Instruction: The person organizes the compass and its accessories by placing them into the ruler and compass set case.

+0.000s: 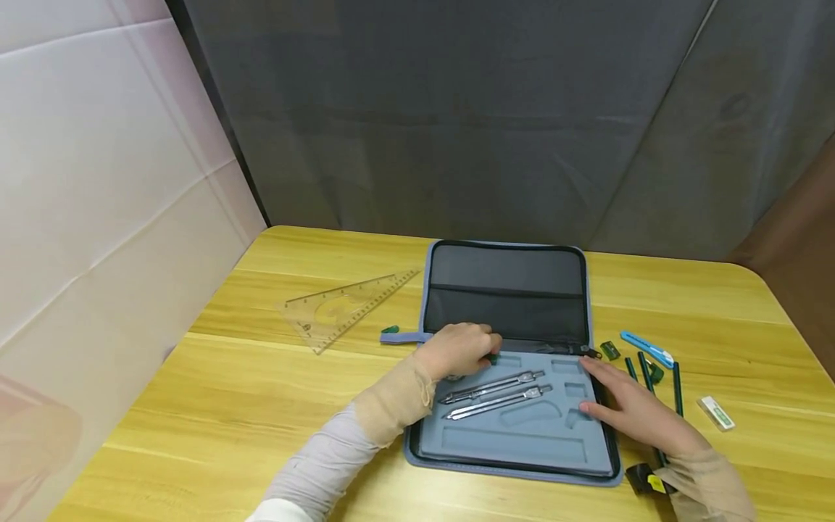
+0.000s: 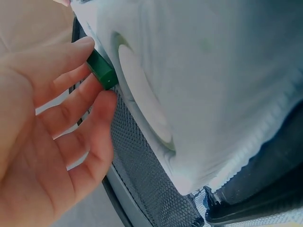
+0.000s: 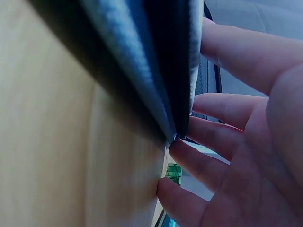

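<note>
Right hand (image 1: pixel 629 409): nearest the camera; fingers straight and spread, lying flat on the right edge of the open case (image 1: pixel 590 304), pinning it to the table (image 1: pixel 215 406); grasping nothing
Foam tray (image 1: pixel 509 449): grey, cut into pockets; two metal compasses (image 1: pixel 499 395) already lie side by side in the long slots
Left hand (image 1: pixel 457 349): further in, over the tray's upper left corner; fingertips (image 2: pixel 87 45) pinch a small green piece (image 2: pixel 102 70), which sits right at the rim of a pocket, not yet seated
Risk: my read, the piece is tiny and held by the tips only; a slightly crooked push could pop it out of the pinch and send it onto the mesh pocket (image 1: pixel 505 290) or down the hinge gap
Risk, right side: if the flat hand lifts, the case may slide under the left hand's push
Beyond: green pencils (image 1: pixel 646 366), blue cutter (image 1: pixel 647 348) and white eraser (image 1: pixel 715 413) wait to the right; clear set square (image 1: pixel 346 304) lies to the left
</note>
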`<state>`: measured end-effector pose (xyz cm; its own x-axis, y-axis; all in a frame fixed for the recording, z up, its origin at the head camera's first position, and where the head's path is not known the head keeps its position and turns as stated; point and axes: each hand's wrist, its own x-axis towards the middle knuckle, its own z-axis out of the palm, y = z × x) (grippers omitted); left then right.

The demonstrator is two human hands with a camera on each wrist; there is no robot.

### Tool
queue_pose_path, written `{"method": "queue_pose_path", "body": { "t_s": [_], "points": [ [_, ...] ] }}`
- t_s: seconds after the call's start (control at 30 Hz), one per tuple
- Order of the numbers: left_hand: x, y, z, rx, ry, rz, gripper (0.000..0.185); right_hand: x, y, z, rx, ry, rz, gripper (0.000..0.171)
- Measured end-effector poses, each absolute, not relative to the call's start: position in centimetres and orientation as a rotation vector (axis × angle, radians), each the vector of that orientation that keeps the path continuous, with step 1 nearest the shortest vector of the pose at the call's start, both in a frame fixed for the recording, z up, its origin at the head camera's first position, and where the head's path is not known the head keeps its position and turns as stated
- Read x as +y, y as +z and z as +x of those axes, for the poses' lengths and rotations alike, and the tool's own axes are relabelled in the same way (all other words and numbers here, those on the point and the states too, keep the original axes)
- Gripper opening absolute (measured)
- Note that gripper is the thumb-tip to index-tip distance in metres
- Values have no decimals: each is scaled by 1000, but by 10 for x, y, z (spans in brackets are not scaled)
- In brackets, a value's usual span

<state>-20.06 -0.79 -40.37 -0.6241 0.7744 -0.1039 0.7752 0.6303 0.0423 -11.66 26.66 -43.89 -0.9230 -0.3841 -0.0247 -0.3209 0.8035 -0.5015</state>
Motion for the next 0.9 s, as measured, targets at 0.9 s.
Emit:
{"method": "queue_pose_path", "body": {
  "t_s": [0.9],
  "points": [
    [-6, -402, -201, 2705, 14, 1241, 17, 267, -440, -117, 2857, -761, -547, 72]
  ]
}}
